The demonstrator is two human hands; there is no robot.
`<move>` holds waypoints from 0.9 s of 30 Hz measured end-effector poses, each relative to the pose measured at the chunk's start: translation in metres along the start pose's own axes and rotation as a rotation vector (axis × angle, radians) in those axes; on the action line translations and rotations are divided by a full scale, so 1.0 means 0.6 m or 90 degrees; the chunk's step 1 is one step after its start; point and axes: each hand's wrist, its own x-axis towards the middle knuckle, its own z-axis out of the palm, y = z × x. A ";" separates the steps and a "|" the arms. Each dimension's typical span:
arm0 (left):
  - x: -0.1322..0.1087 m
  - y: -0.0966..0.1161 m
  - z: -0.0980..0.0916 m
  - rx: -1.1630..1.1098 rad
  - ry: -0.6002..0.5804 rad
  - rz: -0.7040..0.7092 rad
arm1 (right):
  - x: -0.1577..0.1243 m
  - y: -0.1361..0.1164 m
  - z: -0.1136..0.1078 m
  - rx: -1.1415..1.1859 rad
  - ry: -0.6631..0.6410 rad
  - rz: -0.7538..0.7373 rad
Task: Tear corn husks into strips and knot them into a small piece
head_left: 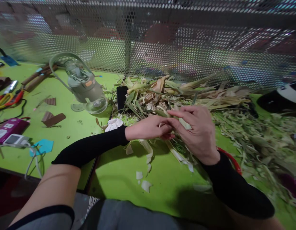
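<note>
Both hands meet over the green table [162,179], just in front of a heap of dry corn husks and leaves [162,92]. My left hand [150,127] pinches a pale husk strip [148,150] that hangs down from the fingers. My right hand [196,131] curls over it, fingers closed on the same pale husk piece [185,123]. Both forearms wear black sleeves. Small white husk scraps [145,185] lie on the table below my hands.
A small green desk fan [83,84] lies tipped at the left. Scissors [6,99], a pink device [9,127], brown card pieces [53,119] and cables sit further left. A perforated metal screen [148,48] closes the back. Chopped leaf litter [253,137] spreads to the right, with a black and white object [282,97] beyond.
</note>
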 end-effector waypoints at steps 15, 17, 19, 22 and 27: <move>-0.006 0.008 -0.006 -0.049 -0.010 -0.016 | 0.004 -0.023 -0.011 0.008 0.039 -0.017; -0.008 0.011 -0.009 -0.162 -0.027 -0.038 | 0.004 -0.021 -0.014 0.093 0.014 -0.006; -0.011 0.015 -0.011 -0.210 -0.036 -0.048 | 0.005 -0.017 -0.018 0.166 -0.021 0.016; -0.012 0.020 -0.012 -0.247 -0.058 -0.077 | 0.010 -0.007 -0.029 0.180 -0.064 0.019; -0.012 0.022 -0.011 -0.282 -0.091 -0.118 | 0.022 0.009 -0.051 0.090 -0.191 -0.051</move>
